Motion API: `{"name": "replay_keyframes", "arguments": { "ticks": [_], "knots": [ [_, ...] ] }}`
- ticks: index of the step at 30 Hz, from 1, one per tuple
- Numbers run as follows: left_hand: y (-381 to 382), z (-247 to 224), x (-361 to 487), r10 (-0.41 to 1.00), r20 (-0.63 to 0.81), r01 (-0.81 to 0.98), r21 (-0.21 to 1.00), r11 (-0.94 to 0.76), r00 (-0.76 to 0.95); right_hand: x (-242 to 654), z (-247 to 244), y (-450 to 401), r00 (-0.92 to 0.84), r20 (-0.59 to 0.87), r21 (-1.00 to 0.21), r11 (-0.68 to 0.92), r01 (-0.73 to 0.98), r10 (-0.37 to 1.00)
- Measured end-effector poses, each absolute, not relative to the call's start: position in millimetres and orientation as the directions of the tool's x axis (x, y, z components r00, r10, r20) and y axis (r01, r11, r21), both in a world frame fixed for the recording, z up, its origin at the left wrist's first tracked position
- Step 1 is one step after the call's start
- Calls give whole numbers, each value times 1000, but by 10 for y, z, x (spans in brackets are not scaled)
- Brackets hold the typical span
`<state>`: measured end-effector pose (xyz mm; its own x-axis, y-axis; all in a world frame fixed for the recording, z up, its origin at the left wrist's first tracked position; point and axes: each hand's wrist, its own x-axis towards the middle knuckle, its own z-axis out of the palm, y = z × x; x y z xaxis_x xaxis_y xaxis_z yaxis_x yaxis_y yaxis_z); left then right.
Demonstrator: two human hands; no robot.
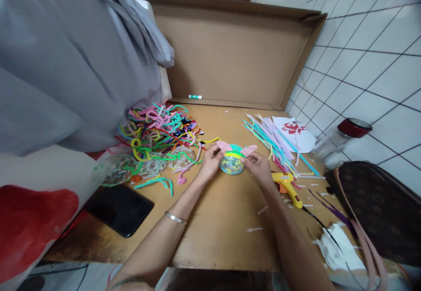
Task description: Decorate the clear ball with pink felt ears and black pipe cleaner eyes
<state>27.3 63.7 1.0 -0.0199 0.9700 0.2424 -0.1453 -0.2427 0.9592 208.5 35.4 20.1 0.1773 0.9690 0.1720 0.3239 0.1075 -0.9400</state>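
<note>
A round craft piece (232,164) with a clear, yellow-speckled face and a green and yellow band lies between my hands at the middle of the table. Two pink ear-like shapes stick out at its top left and top right. My left hand (211,161) pinches the left pink shape (223,145) near its base. On the other side, the fingers of my right hand (258,166) are closed on the right pink shape (249,150). Both hands are close to the round piece's upper edge.
Colourful pipe cleaners (154,124) and clear discs pile up at the left, above a black tablet (120,210). At the right are more pipe cleaners (271,137), a yellow glue gun (287,189), a jar (338,137), tissue (338,247) and a brown bag (378,207). Cardboard (230,54) stands behind.
</note>
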Motion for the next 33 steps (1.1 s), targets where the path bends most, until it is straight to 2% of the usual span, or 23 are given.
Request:
{"name": "replay_keyframes", "arguments": {
  "ticks": [25, 33],
  "knots": [
    [535, 195, 312, 976, 217, -216, 954, -208, 19, 2100, 209, 358, 182, 143, -952, 85, 296, 973],
    [498, 203, 296, 978, 199, -219, 953, -207, -61, 1978, 161, 354, 259, 196, -957, 127, 260, 946]
  ]
}}
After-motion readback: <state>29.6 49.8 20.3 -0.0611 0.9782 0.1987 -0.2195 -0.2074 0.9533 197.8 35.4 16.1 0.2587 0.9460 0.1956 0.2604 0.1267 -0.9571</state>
